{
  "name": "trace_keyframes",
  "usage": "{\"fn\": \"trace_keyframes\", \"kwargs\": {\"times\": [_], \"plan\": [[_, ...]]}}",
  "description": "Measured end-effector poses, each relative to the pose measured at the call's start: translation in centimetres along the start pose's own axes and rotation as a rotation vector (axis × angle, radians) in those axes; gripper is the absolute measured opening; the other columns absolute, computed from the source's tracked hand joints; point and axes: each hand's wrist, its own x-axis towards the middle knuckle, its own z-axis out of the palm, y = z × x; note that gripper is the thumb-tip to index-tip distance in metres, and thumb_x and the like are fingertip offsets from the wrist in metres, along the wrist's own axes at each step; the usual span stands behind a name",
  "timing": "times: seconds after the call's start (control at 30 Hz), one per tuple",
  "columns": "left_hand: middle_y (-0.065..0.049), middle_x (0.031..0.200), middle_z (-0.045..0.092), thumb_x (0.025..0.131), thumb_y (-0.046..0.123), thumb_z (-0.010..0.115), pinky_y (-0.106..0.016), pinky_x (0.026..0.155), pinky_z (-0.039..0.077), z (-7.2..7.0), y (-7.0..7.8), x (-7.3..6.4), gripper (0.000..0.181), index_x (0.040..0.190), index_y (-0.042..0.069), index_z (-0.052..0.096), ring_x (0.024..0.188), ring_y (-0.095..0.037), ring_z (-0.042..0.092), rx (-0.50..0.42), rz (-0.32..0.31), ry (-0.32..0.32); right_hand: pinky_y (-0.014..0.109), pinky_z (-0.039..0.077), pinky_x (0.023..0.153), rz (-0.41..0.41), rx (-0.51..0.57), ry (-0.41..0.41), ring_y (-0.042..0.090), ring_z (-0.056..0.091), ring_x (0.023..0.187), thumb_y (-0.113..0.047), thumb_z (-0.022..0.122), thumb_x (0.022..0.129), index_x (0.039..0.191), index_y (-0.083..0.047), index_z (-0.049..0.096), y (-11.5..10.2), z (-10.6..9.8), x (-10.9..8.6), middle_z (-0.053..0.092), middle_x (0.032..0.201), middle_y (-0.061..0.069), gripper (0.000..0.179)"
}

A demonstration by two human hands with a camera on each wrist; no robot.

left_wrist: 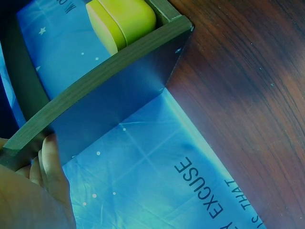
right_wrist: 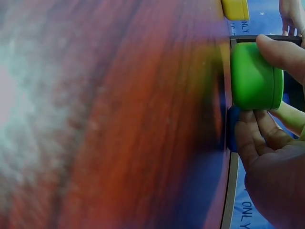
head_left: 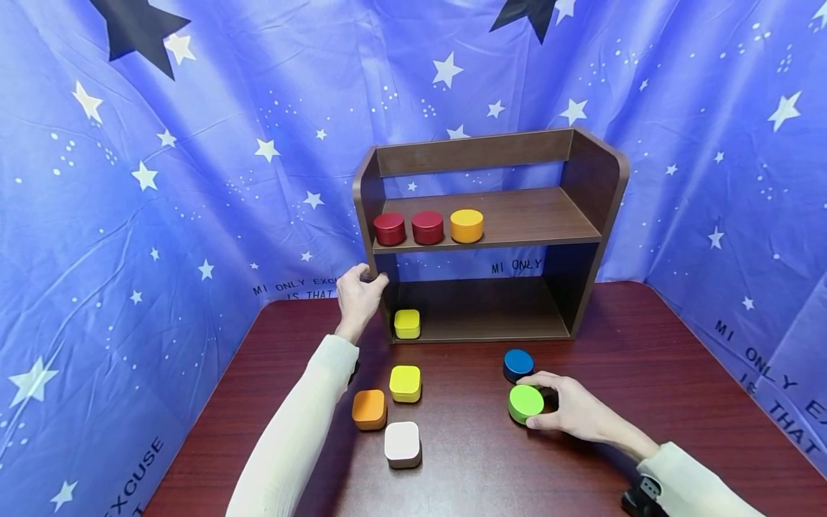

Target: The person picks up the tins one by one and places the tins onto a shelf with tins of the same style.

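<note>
My left hand (head_left: 359, 298) grips the left side panel of a brown two-tier shelf (head_left: 478, 334). In the left wrist view its fingers (left_wrist: 53, 160) lie along the panel's outer face. My right hand (head_left: 575, 409) holds a round green tin (head_left: 525, 403) between thumb and fingers at the table's right. Just behind the green tin is a round blue tin (head_left: 518, 365), partly covered by the fingers in the right wrist view. A yellow square tin (head_left: 407, 324) sits on the lower shelf, close to the left panel.
On the upper shelf stand two dark red tins (head_left: 390, 229) and a yellow-orange round tin (head_left: 466, 226). Between my arms, the table (head_left: 472, 459) bears a yellow square tin (head_left: 405, 384), an orange one (head_left: 370, 410) and a white one (head_left: 403, 444). A starry blue cloth (head_left: 291, 143) hangs behind.
</note>
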Motion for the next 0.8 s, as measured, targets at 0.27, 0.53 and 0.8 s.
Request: {"fn": "trace_keyframes", "kwargs": {"times": [0.27, 0.53, 0.8], "plan": [[-0.015, 0.088, 0.079, 0.086, 0.025, 0.079, -0.039, 0.076, 0.049, 0.0, -0.1, 0.0, 0.017, 0.088, 0.007, 0.077, 0.089, -0.035, 0.071, -0.006, 0.003, -0.001, 0.023, 0.051, 0.095, -0.013, -0.04, 0.061, -0.005, 0.06, 0.108, -0.028, 0.094, 0.082, 0.129, -0.015, 0.074, -0.5, -0.2, 0.0, 0.077, 0.117, -0.006, 0.052], [-0.015, 0.088, 0.079, 0.086, 0.025, 0.079, -0.04, 0.075, 0.05, 0.0, 0.0, -0.1, 0.018, 0.089, 0.008, 0.077, 0.089, -0.035, 0.071, 0.0, 0.007, 0.004, 0.025, 0.051, 0.097, 0.0, -0.061, 0.077, -0.005, 0.06, 0.109, -0.029, 0.094, 0.082, 0.128, -0.016, 0.075, -1.1, -0.7, 0.2, 0.077, 0.118, -0.007, 0.052], [-0.015, 0.089, 0.08, 0.086, 0.025, 0.079, -0.041, 0.076, 0.049, -0.1, 0.0, -0.2, 0.018, 0.089, 0.007, 0.077, 0.089, -0.035, 0.071, -0.003, 0.01, 0.006, 0.024, 0.052, 0.097, 0.008, -0.065, 0.076, -0.005, 0.06, 0.11, -0.03, 0.093, 0.084, 0.129, -0.017, 0.075, -1.3, -1.2, 0.4, 0.077, 0.119, -0.006, 0.05]]}}
